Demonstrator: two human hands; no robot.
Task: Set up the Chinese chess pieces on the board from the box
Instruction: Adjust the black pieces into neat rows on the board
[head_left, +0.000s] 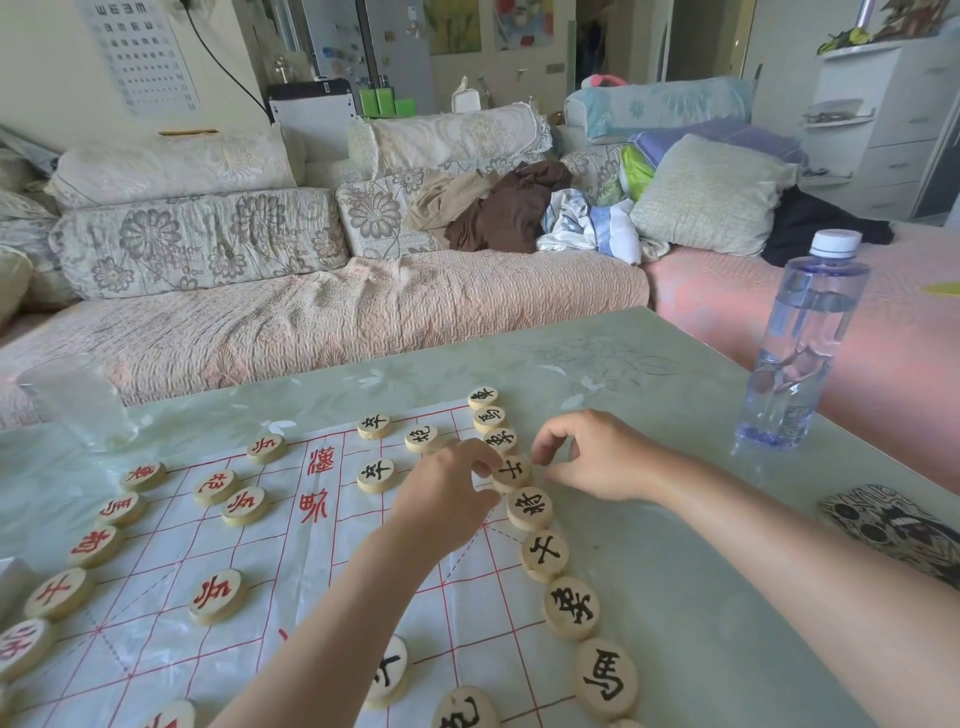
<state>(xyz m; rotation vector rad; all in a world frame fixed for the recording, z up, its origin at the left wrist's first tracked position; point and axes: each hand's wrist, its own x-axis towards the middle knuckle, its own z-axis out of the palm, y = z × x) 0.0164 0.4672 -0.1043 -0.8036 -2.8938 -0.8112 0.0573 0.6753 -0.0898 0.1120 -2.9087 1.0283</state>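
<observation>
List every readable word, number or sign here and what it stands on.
"士": pinched piece.
"將": next piece nearer.
"馬": near black piece.
"卒": mid-board black piece.
"兵": large red piece.
"漢界": board, sideways.
"E" rows: wall chart; lower rows too small.
Bottle label: too blurred.

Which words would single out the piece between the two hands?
On the green table lies a red-lined board; black-lettered pieces line its right edge. The wanted piece is fourth from the far end, alone between left hand and right hand.
</observation>
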